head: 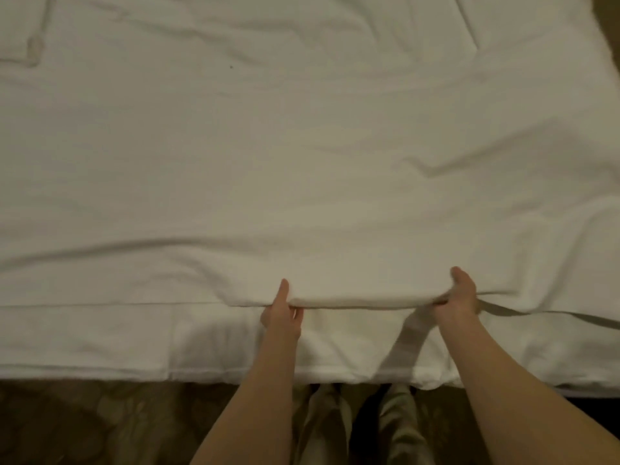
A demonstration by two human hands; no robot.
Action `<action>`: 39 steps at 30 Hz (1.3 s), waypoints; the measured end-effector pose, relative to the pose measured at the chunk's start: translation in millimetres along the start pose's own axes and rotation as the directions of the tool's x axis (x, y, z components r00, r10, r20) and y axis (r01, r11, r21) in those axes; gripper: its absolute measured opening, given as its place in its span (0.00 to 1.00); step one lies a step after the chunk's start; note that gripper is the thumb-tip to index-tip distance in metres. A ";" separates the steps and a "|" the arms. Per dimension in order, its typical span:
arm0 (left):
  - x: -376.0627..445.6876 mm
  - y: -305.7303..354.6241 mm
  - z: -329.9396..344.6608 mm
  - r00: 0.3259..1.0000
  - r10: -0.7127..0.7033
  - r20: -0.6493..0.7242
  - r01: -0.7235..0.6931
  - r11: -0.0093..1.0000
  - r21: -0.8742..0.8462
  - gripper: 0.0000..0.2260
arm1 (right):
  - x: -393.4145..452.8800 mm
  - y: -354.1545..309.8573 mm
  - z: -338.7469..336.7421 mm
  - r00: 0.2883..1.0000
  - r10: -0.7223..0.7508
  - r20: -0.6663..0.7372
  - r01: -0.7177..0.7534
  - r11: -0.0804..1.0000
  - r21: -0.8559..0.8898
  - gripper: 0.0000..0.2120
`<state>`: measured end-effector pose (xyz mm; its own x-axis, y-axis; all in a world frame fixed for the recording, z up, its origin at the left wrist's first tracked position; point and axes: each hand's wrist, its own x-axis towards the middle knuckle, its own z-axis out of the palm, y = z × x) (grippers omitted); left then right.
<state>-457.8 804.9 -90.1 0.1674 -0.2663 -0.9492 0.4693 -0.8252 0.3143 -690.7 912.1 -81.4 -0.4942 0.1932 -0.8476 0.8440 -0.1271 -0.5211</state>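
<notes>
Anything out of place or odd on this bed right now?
Only minor things. A small dark speck sits on the white bed cover, far side, left of centre. Deep creases cross its right side, so it lies unsmoothed. The left hand and right hand grip its near edge.

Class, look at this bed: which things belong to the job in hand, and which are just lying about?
In the job:
left hand and right hand, both gripping the near edge of the white cover
lower sheet beneath it, hanging over the bedside

Lying about:
white bundle at the far left, pillow or cloth unclear
patterned carpet
</notes>
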 end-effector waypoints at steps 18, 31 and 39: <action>20.2 80.7 -39.0 0.998 0.056 0.013 -0.053 0.984 -0.170 0.06 | -54.6 107.7 13.0 0.952 0.270 0.146 -0.191 0.894 -0.405 0.19; 66.9 225.6 -121.6 0.997 0.066 0.048 -0.056 0.982 -0.178 0.09 | -144.2 228.5 53.2 0.975 0.213 0.065 -0.185 0.938 -0.294 0.19; 93.8 305.0 -201.3 0.998 0.057 -0.027 -0.055 0.996 0.070 0.03 | -211.9 351.6 104.9 0.996 0.062 0.062 -0.029 0.900 -0.435 0.26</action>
<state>-124.4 628.6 -80.7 0.2174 -0.2997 -0.9289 0.3975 -0.8420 0.3646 -311.1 724.5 -95.5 -0.4526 0.1242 -0.8830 0.8646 0.3036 -0.4005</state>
